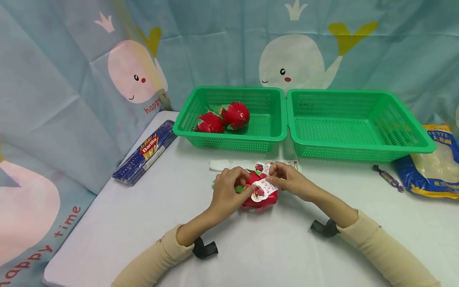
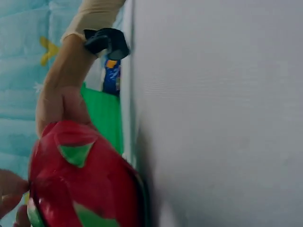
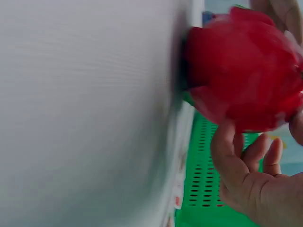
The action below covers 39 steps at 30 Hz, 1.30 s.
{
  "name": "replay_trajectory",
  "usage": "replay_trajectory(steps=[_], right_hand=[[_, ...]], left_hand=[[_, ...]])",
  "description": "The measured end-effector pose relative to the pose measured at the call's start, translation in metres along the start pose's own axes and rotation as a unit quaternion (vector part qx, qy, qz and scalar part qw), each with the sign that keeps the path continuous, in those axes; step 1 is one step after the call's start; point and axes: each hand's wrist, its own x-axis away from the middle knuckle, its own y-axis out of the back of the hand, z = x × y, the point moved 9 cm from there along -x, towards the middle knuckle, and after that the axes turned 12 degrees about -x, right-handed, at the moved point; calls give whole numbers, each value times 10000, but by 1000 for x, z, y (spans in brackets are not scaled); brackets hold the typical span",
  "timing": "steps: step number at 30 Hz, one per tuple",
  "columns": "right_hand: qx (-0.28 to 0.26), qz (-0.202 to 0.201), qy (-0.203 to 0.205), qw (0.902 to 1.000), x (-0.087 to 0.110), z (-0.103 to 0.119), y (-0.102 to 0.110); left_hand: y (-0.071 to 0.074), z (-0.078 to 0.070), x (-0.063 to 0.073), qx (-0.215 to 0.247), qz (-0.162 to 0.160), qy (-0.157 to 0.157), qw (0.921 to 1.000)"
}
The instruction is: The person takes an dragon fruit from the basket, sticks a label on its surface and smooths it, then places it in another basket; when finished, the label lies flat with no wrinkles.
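While the head view's left green perforated plastic basket (image 1: pixel 229 138) holds two leafy red dragon fruits (image 1: pixel 235 114), a third red, green-scaled dragon fruit (image 1: pixel 267 201) lies on the white table (image 1: pixel 265 247), long axis roughly left-right, leafy end left. The left hand (image 1: pixel 227 191) curls over it; the right hand (image 1: pixel 292 181) pinches its white printed label (image 1: pixel 264 188). The left wrist view shows fingers (image 2: pixel 10 183) near its top; the right wrist view, its rounded end.

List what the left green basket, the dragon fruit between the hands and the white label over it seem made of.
Left green basket: likely moulded plastic, satin; regular perforations suggest it.
Dragon fruit: shiny, smooth red surface; real skin or imitation plastic, unclear.
White label: probably paper, thin and printed; finish unclear.
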Motion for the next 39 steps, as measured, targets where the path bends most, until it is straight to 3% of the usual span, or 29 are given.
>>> replay_trajectory(steps=[4,6,8,11,13,15,18,20,22,26,32,35,39], right_hand=[[-360,84,228,9991,4,0,1],[-455,283,406,9977,7,2,-3],[-658,614,339,9954,8,-1,-8],[-1090,1032,-111,9886,6,-15,-13],[-1342,1064,-448,9842,5,-24,-12],[-1314,851,-456,9866,7,-25,-5],[-838,373,134,9957,15,-11,4],[-395,165,706,9966,24,4,3],[196,205,1164,9928,33,14,-5],[1229,255,1635,9785,43,19,-21],[1436,-229,2156,9656,48,26,-17],[1960,-335,2407,9500,53,31,-18],[2688,-255,2628,9263,54,35,-24]], left_hand=[[-2,-15,6,-241,-189,-664,9973],[-5,-18,9,-373,-184,-808,9959],[-8,-18,10,-419,-66,-805,9959],[-8,-14,13,-383,7,-709,9967],[-8,-11,14,-368,101,-672,9970],[-9,-11,15,-345,220,-738,9964],[-11,-11,16,-285,451,-967,9939],[-11,-12,16,-242,557,-1130,9917],[-11,-12,16,-305,607,-1263,9897],[-11,-11,17,-536,583,-1433,9865],[-11,-6,14,25,593,-1021,9930],[-14,-7,15,103,675,-964,9930],[-15,-12,17,-160,810,-1249,9887]])
